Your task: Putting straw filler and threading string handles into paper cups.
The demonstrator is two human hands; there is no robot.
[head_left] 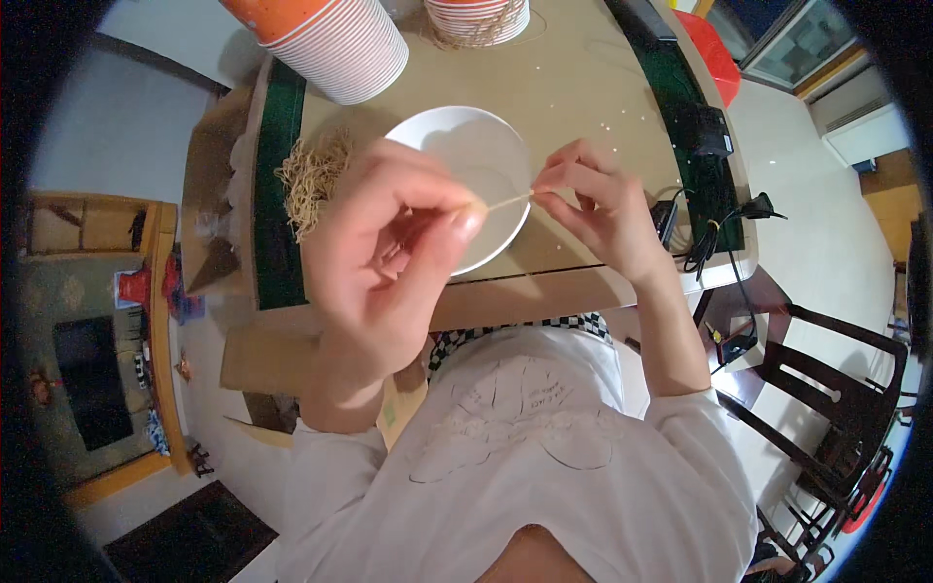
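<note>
Head view, looking down over the person's chest. Both hands are raised at the centre of the frame, above a white bowl [486, 160] that stands on a tan table [583, 87]. The left hand [384, 253], large and close to the camera at centre left, has its fingers curled and pinches one end of a thin pale strand [507, 201] between thumb and fingertip. The right hand [603, 209], right of centre, pinches the other end with thumb and forefinger, its remaining fingers loosely bent. The strand runs nearly level between the two hands, directly over the lower right rim of the bowl, apart from its surface.

A loose heap of similar tan strands [313, 175] lies on the table at the left of the bowl, beside a dark green strip [280, 194] along the table's edge. At the upper edge of the frame, a stack of orange-and-white paper cups [335, 44] lies tilted at upper left; a second stack [481, 19] stands at upper centre. Black cables and a plug [714, 228] lie at the table's right edge. A dark wooden chair [836, 389] stands at lower right.
</note>
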